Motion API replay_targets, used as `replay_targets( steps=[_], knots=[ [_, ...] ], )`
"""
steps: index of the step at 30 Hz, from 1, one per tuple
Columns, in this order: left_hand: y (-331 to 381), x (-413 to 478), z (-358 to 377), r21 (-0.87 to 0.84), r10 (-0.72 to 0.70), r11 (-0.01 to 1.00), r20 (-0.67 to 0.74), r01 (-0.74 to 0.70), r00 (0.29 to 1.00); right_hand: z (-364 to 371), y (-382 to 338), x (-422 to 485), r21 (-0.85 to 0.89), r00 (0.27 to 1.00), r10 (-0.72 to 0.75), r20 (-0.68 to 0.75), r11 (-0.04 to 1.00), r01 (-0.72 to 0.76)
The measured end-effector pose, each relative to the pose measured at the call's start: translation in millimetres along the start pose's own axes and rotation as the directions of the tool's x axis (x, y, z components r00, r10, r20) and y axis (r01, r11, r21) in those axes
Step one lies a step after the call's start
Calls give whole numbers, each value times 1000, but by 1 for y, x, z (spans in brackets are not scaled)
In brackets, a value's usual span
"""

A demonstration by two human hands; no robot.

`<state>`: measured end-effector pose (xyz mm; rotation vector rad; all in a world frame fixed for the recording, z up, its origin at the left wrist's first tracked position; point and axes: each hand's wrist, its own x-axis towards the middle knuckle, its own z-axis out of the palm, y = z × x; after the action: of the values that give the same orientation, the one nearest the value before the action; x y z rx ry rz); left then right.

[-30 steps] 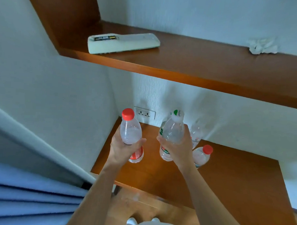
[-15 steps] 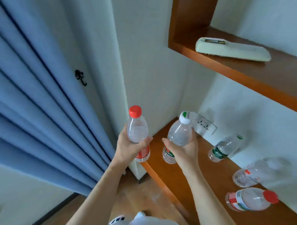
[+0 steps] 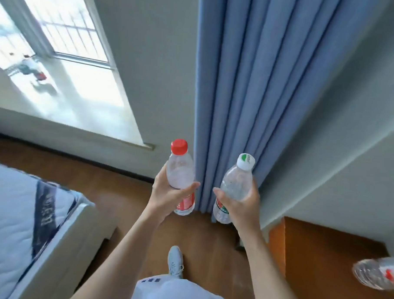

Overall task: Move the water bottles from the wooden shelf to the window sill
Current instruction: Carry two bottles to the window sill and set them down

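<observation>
My left hand (image 3: pixel 169 196) grips a clear bottle with a red cap and red label (image 3: pixel 181 171), held upright in front of me. My right hand (image 3: pixel 241 203) grips a clear bottle with a white-and-green cap (image 3: pixel 236 182), tilted slightly. Both are in the air over the wooden floor. The white window sill (image 3: pixel 91 108) lies at the upper left, bright with daylight. A corner of the wooden shelf (image 3: pixel 322 256) shows at the lower right, with another clear bottle (image 3: pixel 378 273) lying on it at the frame edge.
A blue curtain (image 3: pixel 250 84) hangs straight ahead, just behind the bottles. A bed with a white mattress (image 3: pixel 19 220) fills the lower left. Small blurred objects (image 3: pixel 34 72) sit on the sill near the window. My shoe (image 3: pixel 175 261) is on the wooden floor between bed and shelf.
The view has swung left, away from the shelf, past the curtain to the window. Both hands keep their bottles and have carried them along.
</observation>
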<state>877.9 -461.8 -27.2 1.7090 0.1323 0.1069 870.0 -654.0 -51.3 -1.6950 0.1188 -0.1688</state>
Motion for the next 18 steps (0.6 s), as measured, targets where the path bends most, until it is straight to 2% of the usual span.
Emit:
replay_targets(
  steps=[3, 7, 18],
  knots=[
    [-6, -14, -51, 35, -11, 999, -174, 17, 985, 48, -9, 3, 16, 990, -16, 142, 1000, 14],
    [-16, -28, -105, 55, -25, 997, -331, 45, 943, 104, -16, 3, 22, 947, -71, 312, 997, 67],
    [-45, -8, -221, 91, -16, 993, -565, 81, 825, 251, -19, 25, -26, 839, -105, 534, 990, 141]
  ],
)
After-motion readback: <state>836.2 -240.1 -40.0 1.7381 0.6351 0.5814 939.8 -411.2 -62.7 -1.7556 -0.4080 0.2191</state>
